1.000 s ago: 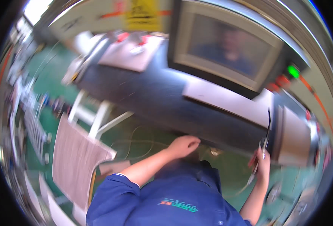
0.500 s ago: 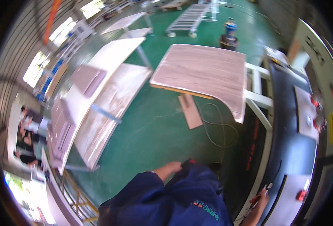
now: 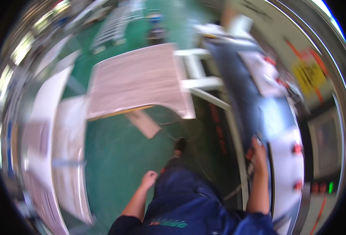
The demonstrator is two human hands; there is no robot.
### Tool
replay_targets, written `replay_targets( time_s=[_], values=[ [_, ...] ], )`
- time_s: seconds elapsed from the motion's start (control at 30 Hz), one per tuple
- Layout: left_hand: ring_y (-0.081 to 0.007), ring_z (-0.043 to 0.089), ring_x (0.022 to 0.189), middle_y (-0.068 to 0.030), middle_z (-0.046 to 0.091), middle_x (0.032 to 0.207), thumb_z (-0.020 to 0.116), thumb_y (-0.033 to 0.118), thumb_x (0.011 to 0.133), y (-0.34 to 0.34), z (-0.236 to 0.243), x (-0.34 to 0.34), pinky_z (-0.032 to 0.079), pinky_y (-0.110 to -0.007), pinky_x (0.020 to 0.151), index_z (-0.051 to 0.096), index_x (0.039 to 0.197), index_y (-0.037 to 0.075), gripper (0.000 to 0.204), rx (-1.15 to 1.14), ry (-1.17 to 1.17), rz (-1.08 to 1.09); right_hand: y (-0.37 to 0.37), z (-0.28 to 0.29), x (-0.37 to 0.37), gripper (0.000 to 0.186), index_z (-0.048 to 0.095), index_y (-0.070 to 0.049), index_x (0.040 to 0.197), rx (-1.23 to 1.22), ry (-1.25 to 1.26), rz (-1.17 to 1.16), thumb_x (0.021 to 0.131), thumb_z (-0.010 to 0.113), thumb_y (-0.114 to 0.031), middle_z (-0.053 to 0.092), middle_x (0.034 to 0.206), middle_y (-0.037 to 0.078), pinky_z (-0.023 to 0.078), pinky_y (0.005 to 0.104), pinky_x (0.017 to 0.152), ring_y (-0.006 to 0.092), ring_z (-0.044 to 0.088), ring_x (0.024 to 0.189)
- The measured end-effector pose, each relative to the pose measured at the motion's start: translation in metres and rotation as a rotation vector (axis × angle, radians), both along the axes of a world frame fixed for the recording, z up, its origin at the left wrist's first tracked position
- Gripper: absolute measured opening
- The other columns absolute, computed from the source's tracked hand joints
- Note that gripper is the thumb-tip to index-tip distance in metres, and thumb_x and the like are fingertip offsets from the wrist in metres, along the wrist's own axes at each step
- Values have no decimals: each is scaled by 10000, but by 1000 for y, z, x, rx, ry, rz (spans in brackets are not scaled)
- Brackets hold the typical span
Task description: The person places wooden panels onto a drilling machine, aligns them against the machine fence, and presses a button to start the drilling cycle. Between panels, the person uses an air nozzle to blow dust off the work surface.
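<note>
Beside the dark trousers, my left hand (image 3: 149,179) hangs low with fingers curled and no object visible in it. My right hand (image 3: 259,150) grips a hand tool with a red part and silver top (image 3: 249,154), blurred, with a pale hose trailing below it. That hand is over the near part of a long black machine bed (image 3: 227,66), beside a white panel (image 3: 283,172) with red fittings. A wood-look board with a curved cutout (image 3: 133,78) lies on a white frame ahead.
Pale shelving (image 3: 43,109) runs along the left. A narrow board (image 3: 144,125) and a hose lie on the green floor ahead. A ladder-like rack (image 3: 110,27) stands at the back. The machine's upright housing with a screen (image 3: 323,143) is on the right.
My view has turned from facing the screen to looking along the machine. Since half a second ago, a foot has come forward and my right hand has moved farther up the frame with the tool.
</note>
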State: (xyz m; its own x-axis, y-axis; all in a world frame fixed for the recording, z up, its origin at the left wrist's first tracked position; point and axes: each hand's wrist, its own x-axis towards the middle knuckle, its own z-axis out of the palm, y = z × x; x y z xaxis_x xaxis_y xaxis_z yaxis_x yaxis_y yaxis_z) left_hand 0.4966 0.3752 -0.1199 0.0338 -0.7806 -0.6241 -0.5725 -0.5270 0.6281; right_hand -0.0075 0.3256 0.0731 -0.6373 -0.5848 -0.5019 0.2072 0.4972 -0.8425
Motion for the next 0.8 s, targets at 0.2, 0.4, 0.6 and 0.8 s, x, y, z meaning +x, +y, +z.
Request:
replay_targets(
  time_s=[0.2, 0.4, 0.6, 0.8],
  values=[
    [-140, 590, 920, -81, 633, 1063, 545, 209, 961, -190, 152, -178, 480, -285, 831, 557, 1180, 33, 281, 76, 674, -407, -6, 26, -26, 339, 518, -58, 800, 99, 7, -144, 898, 617, -367, 491, 477, 69, 388, 298, 357, 174, 473, 335],
    [-277, 614, 894, -147, 613, 1008, 611, 246, 896, -320, 174, -405, 489, -357, 812, 562, 1086, 17, 302, -494, 575, -1004, -2, 37, -22, 327, 503, -72, 756, 181, -22, -291, 905, 614, -341, 506, 477, 57, 373, 284, 358, 162, 492, 349],
    [-395, 465, 1199, -192, 505, 1294, 614, 388, 847, -405, 147, -586, 402, -478, 994, 541, 1205, 37, 506, -1026, 118, -1242, -23, 46, 11, 299, 498, -85, 725, 140, -62, -382, 903, 625, -288, 514, 493, 30, 360, 261, 386, 122, 495, 385],
    [-416, 374, 1299, -252, 419, 1385, 628, 454, 818, -410, 99, -650, 285, -497, 1084, 504, 1280, 0, 660, -1254, 81, -1346, -34, 55, 33, 283, 502, -63, 728, 173, -105, -452, 903, 628, -247, 515, 503, 35, 379, 263, 407, 123, 509, 413]
  ],
)
